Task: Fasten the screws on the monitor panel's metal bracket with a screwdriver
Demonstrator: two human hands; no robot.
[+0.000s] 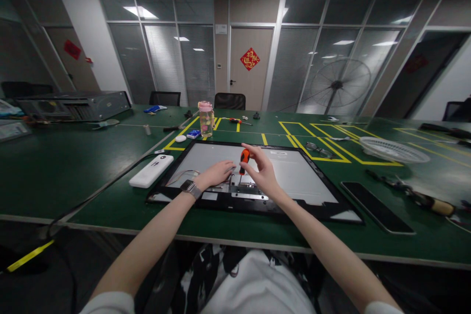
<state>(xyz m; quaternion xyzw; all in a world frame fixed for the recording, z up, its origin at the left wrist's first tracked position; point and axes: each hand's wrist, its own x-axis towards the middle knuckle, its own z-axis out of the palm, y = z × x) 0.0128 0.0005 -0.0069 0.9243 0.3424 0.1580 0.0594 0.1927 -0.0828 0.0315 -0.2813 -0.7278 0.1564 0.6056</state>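
A flat display panel (305, 179) with a black frame and a grey back lies on the table before me. My right hand (262, 169) grips an orange and black screwdriver (244, 158) between thumb and fingers. The screwdriver stands nearly upright, its shaft pointing down at a metal bracket (250, 197) by the panel's near edge. Wearing a watch (190, 188), my left hand (218, 173) rests low over the panel, fingers stretched out beside the bracket. Its fingertips come close to the screwdriver, and what lies under the palm is hidden. Thin wires (180, 175) run across the panel's left part.
Left of the panel lies a white power bank (151, 171) near a black cable (110, 191). A phone (377, 207) lies to the right. Behind are a pink-lidded bottle (206, 120), glasses (319, 149), a white basket (393, 151) and another screwdriver (240, 121). A computer case (95, 106) stands far left.
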